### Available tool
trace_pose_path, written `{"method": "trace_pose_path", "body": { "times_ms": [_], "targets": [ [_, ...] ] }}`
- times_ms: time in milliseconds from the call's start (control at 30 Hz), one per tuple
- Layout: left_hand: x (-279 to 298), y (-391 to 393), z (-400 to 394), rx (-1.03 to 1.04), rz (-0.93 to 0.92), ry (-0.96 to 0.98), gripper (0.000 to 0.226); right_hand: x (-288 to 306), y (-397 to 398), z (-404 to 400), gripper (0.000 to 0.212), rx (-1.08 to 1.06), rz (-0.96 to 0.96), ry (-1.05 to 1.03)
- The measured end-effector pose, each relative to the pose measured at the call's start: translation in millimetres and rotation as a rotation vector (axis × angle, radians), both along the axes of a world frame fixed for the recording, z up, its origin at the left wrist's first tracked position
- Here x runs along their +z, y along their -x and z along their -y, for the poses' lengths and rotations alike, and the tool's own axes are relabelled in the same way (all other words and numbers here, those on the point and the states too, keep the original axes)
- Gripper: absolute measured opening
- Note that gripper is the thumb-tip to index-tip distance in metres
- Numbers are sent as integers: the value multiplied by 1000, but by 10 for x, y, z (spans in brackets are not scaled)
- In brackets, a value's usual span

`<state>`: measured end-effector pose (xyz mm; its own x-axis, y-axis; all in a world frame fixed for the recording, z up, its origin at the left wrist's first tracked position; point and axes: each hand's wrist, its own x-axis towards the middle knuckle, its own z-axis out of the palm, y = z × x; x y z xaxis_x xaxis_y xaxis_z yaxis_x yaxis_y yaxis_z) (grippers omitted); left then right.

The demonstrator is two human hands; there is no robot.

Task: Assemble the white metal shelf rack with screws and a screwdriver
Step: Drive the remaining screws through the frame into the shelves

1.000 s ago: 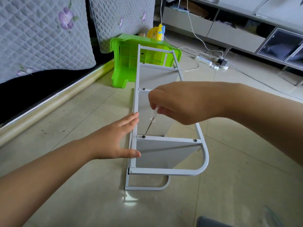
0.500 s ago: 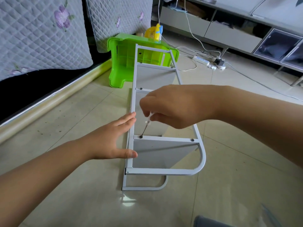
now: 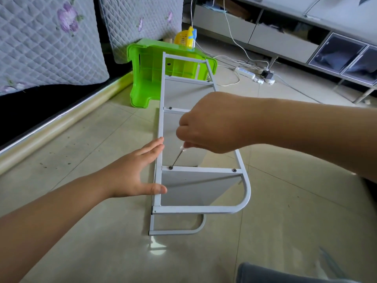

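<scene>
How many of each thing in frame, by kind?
Rack: 1
Screwdriver: 1
Visible screws: 3
Green stool: 1
Power strip: 1
Hands: 2, left, right
Total: 9

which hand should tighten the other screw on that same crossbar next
Right. The right hand already grips the screwdriver, and that screw lies on its side. The left hand lies flat against the rack, steadying it.

Bright, even daylight. Small white glare patch on glossy floor tiles just below the rack's foot. Soft shadows under shelf panels. Wide-angle bending at edges; lower right corner blurred.
</scene>
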<state>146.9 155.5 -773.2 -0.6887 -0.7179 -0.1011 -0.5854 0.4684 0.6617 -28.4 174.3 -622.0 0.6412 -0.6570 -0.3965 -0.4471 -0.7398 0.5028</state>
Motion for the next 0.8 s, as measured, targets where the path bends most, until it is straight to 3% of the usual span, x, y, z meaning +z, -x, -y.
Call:
{"method": "trace_pose_path", "body": {
  "times_ms": [200,367,500,567,700,800],
  "targets": [
    [-34,3,-18,27,-66,-27,122,-77,-56,98,41,-578,237,-191],
    [-38,5,13,39,-105,-30,125,-15,-71,-130,14,-304,143,-211],
    [-43,-1,22,33,-89,-14,132,12,-90,-125,10,-164,97,-142],
    [-41,5,14,34,-88,-17,130,-53,-106,-89,9,-206,148,-80],
    [-33,4,-7,34,-91,-30,123,-116,-115,18,30,-584,293,-170],
    [-38,-2,5,32,-99,-21,121,-27,-57,-51,26,-517,254,-244]
  ]
}}
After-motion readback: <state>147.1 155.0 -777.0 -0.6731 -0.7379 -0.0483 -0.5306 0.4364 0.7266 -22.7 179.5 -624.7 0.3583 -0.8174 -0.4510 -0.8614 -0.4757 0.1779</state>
